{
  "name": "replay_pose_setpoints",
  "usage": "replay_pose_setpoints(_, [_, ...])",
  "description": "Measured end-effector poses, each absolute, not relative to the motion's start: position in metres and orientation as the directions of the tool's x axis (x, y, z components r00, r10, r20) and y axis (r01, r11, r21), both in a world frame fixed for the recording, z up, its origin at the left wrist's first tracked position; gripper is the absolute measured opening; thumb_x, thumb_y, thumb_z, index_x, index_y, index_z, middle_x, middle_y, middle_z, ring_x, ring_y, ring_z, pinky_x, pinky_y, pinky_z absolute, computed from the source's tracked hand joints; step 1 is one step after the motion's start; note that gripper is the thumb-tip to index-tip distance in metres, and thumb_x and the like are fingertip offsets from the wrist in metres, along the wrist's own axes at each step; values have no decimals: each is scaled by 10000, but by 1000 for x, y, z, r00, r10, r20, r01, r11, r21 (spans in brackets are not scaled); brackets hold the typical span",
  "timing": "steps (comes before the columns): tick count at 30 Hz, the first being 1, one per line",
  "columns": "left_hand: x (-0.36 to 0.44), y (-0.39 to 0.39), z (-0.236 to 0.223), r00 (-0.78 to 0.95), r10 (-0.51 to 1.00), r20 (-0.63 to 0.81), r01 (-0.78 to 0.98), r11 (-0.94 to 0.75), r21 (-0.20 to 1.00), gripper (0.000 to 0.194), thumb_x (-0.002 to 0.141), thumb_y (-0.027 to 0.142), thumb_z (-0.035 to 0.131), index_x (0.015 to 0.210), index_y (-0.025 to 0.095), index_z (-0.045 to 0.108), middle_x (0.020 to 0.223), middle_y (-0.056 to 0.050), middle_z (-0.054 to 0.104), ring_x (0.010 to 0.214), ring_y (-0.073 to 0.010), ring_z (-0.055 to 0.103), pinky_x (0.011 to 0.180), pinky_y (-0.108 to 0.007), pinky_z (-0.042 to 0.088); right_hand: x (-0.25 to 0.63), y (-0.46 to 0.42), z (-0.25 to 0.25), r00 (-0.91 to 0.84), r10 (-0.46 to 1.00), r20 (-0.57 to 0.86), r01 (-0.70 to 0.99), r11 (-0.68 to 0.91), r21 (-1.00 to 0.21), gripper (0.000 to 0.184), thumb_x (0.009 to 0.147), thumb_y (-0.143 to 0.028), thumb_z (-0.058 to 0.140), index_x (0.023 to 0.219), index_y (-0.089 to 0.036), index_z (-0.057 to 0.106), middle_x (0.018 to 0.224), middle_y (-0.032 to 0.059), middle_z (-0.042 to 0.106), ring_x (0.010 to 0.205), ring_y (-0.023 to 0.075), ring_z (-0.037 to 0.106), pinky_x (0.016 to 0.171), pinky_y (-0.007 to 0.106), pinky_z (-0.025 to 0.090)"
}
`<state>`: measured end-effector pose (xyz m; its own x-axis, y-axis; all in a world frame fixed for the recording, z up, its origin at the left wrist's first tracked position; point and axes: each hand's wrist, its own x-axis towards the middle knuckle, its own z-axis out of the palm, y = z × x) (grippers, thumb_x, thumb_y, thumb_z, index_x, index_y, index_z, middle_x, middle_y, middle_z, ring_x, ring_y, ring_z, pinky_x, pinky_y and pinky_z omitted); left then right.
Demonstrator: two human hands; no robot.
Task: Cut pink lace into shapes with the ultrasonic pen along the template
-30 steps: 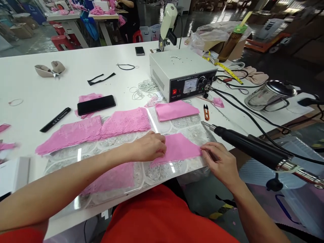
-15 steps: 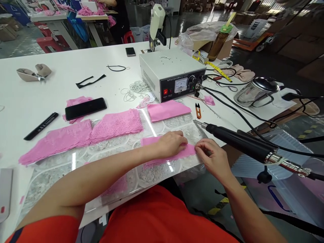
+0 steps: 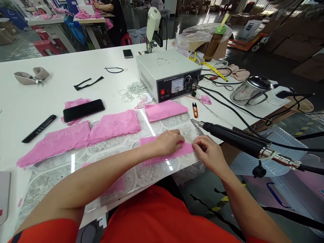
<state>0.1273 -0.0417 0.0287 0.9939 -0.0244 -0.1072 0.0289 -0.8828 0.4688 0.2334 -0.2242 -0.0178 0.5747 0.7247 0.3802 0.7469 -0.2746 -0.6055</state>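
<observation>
A pink fabric piece [image 3: 167, 156] lies on the clear-covered patterned mat near the table's front edge. My left hand [image 3: 170, 143] rests on it with curled fingers, pressing or gripping its upper side; the fingertips are partly hidden. At the fabric's right end, my right hand [image 3: 208, 148] pinches the corner between thumb and forefinger. Just above that hand, a black pen-like tool [image 3: 230, 136] with a metal tip points left. Behind my left hand is a stack of smooth pink pieces [image 3: 166, 110]. Pink lace pieces [image 3: 115, 127] are piled to the left.
A grey control box [image 3: 169, 76] with cables stands behind the mat. Orange thread snips [image 3: 194, 110] lie right of the stack. A black phone [image 3: 84, 110] is at left, a glass jug [image 3: 251, 91] at right. Clear plastic bins [image 3: 268, 155] stand beyond the table's right edge.
The whole view has shifted slightly, with things appearing a little further left. Both hands stay at the same places on the pink fabric; the right fingers are curled slightly more.
</observation>
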Motion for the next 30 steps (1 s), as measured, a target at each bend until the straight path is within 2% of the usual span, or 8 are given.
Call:
replay_pose_setpoints(5, [127, -43, 28, 995, -11, -103, 38, -885, 464, 202, 932, 152, 571, 1029, 163, 748, 1002, -64, 661, 812, -176, 646, 748, -278, 503, 239, -233, -10, 571, 752, 330, 717, -260, -647, 164, 873, -265, 587, 718, -223, 625, 870, 51, 694, 769, 179, 674, 618, 274, 520])
replay_pose_setpoints(8, [127, -44, 28, 995, -7, -100, 39, -889, 456, 197, 925, 146, 578, 1021, 159, 749, 998, -65, 654, 814, -179, 646, 747, -278, 496, 239, -240, -9, 515, 789, 335, 752, -227, -619, 105, 878, -294, 619, 827, -227, 681, 984, 72, 695, 776, 174, 681, 572, 259, 515])
replay_pose_setpoints(13, [127, -44, 27, 996, -14, -92, 29, -892, 452, 200, 906, 136, 582, 1016, 166, 746, 967, -53, 639, 797, -169, 640, 744, -269, 496, 236, -242, -14, 397, 814, 423, 840, -137, -524, 92, 914, -261, 597, 909, -240, 686, 1011, 82, 683, 900, 189, 695, 654, 261, 545])
replay_pose_setpoints(19, [126, -44, 30, 996, -15, -91, 28, -889, 458, 218, 896, 121, 581, 1030, 147, 752, 971, -65, 645, 811, -174, 643, 745, -267, 491, 235, -234, -16, 329, 776, 538, 895, -76, -439, 113, 939, -207, 575, 860, -226, 652, 933, 60, 678, 843, 167, 683, 714, 274, 559])
replay_pose_setpoints(22, [124, -43, 34, 995, -33, -93, 15, -880, 475, 195, 918, 171, 594, 1028, 148, 754, 964, -68, 649, 820, -181, 647, 754, -274, 489, 234, -234, -13, 322, 759, 565, 906, -73, -418, 121, 950, -206, 561, 900, -227, 670, 942, 67, 680, 858, 175, 688, 705, 280, 564])
replay_pose_setpoints(25, [123, -45, 37, 995, -44, -87, 7, -859, 512, 223, 917, 320, 657, 1059, 169, 740, 958, -63, 658, 836, -197, 653, 755, -285, 492, 231, -229, -9, 313, 751, 581, 910, -61, -411, 148, 949, -203, 550, 922, -237, 691, 947, 69, 682, 869, 186, 689, 712, 296, 574])
replay_pose_setpoints(27, [124, -48, 38, 997, -17, -73, 26, -837, 547, 231, 898, 358, 682, 1018, 169, 736, 938, -65, 663, 853, -215, 654, 756, -297, 491, 227, -222, -5, 307, 742, 596, 909, -43, -414, 153, 942, -200, 554, 925, -244, 699, 948, 68, 683, 878, 196, 690, 724, 317, 584])
replay_pose_setpoints(30, [119, -49, 39, 993, 108, -44, 112, -777, 620, 168, 912, 220, 601, 813, 146, 714, 837, -67, 667, 838, -219, 648, 749, -307, 480, 221, -209, 2, 314, 722, 616, 898, -16, -439, 141, 933, -207, 570, 946, -252, 703, 966, 66, 688, 871, 201, 691, 706, 335, 595])
